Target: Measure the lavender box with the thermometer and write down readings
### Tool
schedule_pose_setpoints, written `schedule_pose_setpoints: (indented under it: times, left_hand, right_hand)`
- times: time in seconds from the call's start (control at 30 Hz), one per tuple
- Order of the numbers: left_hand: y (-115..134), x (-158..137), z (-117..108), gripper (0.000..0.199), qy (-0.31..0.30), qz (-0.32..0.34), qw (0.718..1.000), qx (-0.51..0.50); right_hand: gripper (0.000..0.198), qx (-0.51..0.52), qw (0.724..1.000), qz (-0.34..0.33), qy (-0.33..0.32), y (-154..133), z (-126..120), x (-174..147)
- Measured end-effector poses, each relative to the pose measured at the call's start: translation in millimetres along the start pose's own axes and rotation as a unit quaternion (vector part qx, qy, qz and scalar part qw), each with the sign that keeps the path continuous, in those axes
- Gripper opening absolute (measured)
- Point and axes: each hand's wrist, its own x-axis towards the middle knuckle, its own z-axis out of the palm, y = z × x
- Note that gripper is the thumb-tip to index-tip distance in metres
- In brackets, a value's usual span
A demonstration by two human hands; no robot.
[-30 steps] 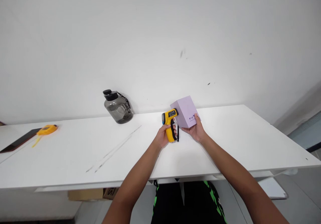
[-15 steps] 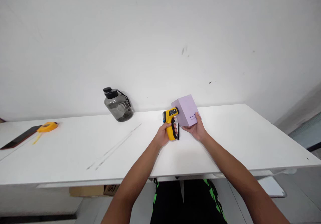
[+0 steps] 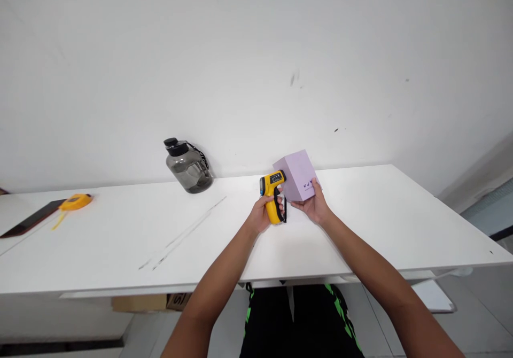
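Observation:
A yellow and black infrared thermometer [image 3: 273, 208] is upright in my left hand [image 3: 259, 216], whose fingers wrap round its handle. Its nose points right, at the side of a light purple box [image 3: 300, 172], very close to it; whether they touch I cannot tell. My right hand [image 3: 317, 207] grips the box from below and the right, thumb on the printed front face, the other fingers under its lower edge. The box is tilted. A short black strap hangs beside the thermometer's handle.
On the white table [image 3: 192, 251], a large grey see-through bottle [image 3: 189, 170] with a black cap stands by the wall. Far left lie a yellow tape measure [image 3: 76, 202] and a flat dark object [image 3: 32, 220]. Cardboard [image 3: 139, 303] shows under the table.
Both hands hold the thermometer and box in nearly the same place. The strap by the thermometer's handle has swung slightly; the whole view has shifted a little.

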Motion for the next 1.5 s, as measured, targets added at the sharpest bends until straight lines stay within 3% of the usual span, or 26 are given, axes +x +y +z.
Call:
schedule_pose_setpoints:
  times: [0.2, 0.43, 1.5]
  left_hand:
    - [0.0, 0.1, -0.3, 0.046, -0.007, -0.004, 1.000, 0.002]
    - [0.1, 0.0, 1.2, 0.056, -0.004, -0.006, 1.000, 0.005]
    - [0.7, 1.4, -2.4, 0.040, -0.018, -0.015, 1.000, 0.011]
  right_hand:
    - [0.047, -0.003, 1.000, 0.001, -0.002, 0.3, -1.3, 1.9]
    - [0.043, 0.003, 1.000, -0.004, 0.008, 0.5, -0.6, 2.2]
    - [0.046, -0.011, 1.000, 0.001, 0.009, 1.4, -3.2, 3.7]
